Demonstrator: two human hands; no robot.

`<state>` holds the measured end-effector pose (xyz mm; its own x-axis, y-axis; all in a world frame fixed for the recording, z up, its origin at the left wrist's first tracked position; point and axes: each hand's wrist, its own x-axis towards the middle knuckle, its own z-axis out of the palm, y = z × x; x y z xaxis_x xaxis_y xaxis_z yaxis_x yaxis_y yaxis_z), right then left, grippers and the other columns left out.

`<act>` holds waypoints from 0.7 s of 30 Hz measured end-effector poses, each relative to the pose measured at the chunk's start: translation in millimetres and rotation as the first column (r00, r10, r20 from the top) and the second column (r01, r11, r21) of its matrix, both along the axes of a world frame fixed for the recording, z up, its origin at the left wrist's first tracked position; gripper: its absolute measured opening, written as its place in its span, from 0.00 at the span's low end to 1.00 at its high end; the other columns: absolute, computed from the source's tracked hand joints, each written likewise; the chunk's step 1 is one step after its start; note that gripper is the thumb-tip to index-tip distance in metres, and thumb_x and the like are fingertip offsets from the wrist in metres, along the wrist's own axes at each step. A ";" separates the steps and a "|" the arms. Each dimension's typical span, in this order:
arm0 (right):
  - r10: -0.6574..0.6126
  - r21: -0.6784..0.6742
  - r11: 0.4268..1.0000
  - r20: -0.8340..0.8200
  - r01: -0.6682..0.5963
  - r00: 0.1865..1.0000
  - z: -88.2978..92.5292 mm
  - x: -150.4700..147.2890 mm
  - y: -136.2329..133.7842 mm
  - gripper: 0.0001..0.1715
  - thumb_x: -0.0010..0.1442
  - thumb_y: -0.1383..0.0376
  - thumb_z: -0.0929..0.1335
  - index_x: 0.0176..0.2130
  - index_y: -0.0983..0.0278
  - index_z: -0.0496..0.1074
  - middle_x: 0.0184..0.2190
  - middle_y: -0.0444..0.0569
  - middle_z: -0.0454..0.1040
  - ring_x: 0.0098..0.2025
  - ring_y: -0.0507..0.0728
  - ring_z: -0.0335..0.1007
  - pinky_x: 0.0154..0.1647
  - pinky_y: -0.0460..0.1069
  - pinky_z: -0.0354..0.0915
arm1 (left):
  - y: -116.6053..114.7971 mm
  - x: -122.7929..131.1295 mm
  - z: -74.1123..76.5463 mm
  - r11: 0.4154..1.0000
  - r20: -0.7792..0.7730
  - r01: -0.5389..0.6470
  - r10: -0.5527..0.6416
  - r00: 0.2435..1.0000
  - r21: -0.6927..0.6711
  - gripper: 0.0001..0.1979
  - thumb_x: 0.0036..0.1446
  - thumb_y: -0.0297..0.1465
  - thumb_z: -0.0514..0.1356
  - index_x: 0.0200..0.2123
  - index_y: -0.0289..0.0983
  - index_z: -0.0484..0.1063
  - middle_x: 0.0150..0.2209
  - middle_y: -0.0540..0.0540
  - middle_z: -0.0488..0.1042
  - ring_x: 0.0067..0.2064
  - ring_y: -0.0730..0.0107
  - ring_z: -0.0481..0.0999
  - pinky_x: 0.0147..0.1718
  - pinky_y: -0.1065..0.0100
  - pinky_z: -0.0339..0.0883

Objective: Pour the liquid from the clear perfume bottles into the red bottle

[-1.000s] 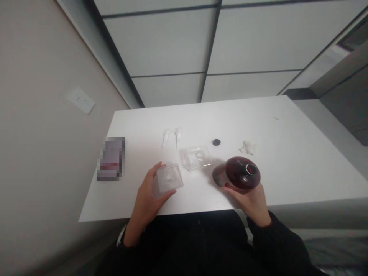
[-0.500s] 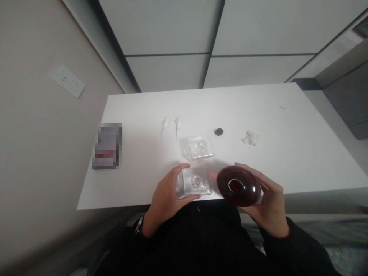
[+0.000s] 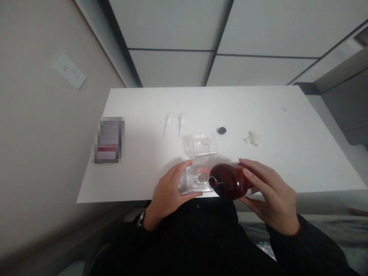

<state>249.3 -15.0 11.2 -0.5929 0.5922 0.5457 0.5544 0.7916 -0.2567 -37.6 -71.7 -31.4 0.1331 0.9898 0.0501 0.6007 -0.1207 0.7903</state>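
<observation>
Dark red bottle [image 3: 231,184] tipped sideways — mouth toward clear square bottle [image 3: 197,180] at table's near edge.

Left hand [image 3: 168,191] grips clear square bottle [image 3: 196,180]; right hand [image 3: 271,195] tilts dark red bottle [image 3: 230,183] mouth-to-mouth, white table [image 3: 258,107].

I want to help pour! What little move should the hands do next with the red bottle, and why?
Probably tip the dark red bottle slightly further. The right hand holds it tilted, mouth beside the opening of the clear square bottle, which the left hand steadies on the table. No liquid is visibly flowing.
</observation>
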 end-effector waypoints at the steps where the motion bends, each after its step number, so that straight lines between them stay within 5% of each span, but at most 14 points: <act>1: 0.003 0.009 1.000 0.007 -0.003 1.000 1.1 -0.1 0.3 0.52 0.61 0.71 0.77 0.75 0.58 0.56 0.59 0.69 0.76 0.57 0.74 0.77 0.46 0.67 0.79 | -0.3 -0.2 -0.3 1.000 0.001 0.005 -0.005 1.000 0.010 0.43 0.55 0.43 0.75 0.68 0.44 0.61 0.65 0.40 0.73 0.66 0.49 0.74 0.64 0.50 0.71; 21: -0.010 0.176 0.984 0.135 -0.014 0.991 17.8 -2.8 3.1 0.53 0.57 0.77 0.77 0.74 0.62 0.59 0.58 0.72 0.77 0.56 0.76 0.78 0.48 0.67 0.80 | 1.5 0.6 4.3 0.999 0.022 0.015 -0.016 1.000 0.033 0.42 0.56 0.46 0.74 0.68 0.42 0.62 0.64 0.40 0.74 0.65 0.51 0.75 0.63 0.53 0.72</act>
<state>246.5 -11.9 29.0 -0.6692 0.4925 0.5564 0.5729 0.8189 -0.0359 -36.9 -70.2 -27.1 0.1467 0.9855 0.0854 0.5808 -0.1557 0.7990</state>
